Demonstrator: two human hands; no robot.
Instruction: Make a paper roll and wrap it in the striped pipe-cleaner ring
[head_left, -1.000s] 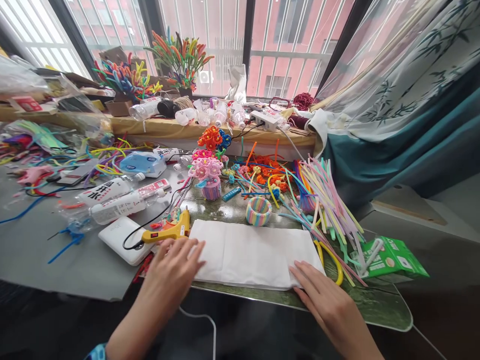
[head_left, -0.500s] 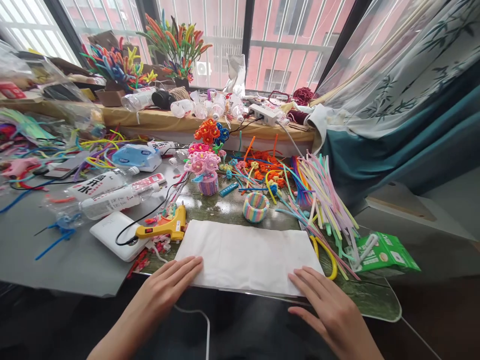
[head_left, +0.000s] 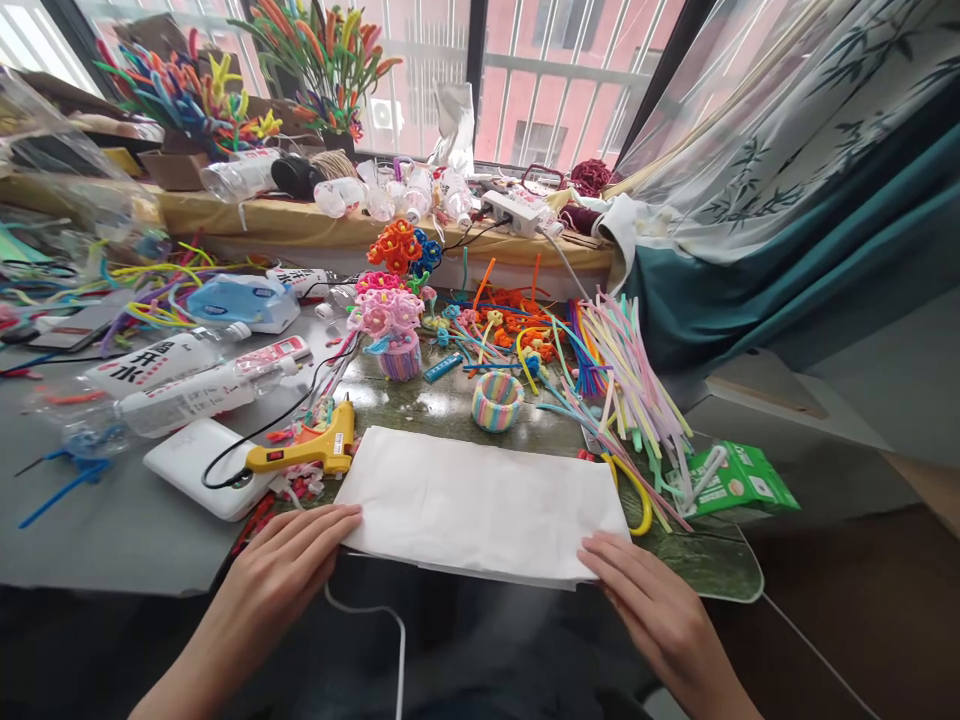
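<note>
A folded white sheet (head_left: 480, 505), paper or thin cloth, lies along the near edge of the dark green tabletop. At its near left corner, my left hand (head_left: 281, 560) has its fingers on top and its thumb out of sight below. My right hand (head_left: 656, 600) pinches the near right corner the same way, its thumb tucked under the edge. A yellow glue gun (head_left: 307, 450) rests just left of the sheet. Beyond the sheet stands a small striped round pot (head_left: 497, 402). Yellow scissor handles (head_left: 637, 500) show beside the sheet's right side.
A pot of pipe-cleaner flowers (head_left: 397, 355) stands farther back. Pastel pipe cleaners (head_left: 637, 370) and a green packet (head_left: 742, 480) lie at right. Plastic bottles (head_left: 199, 395) and a white box-like device (head_left: 206, 468) crowd the left. A white cable (head_left: 403, 640) hangs below the table edge.
My left hand has slid outward to the sheet's left corner. My right thumb, spread before, is now tucked under the edge. The sheet is turned slightly, and the view has shifted.
</note>
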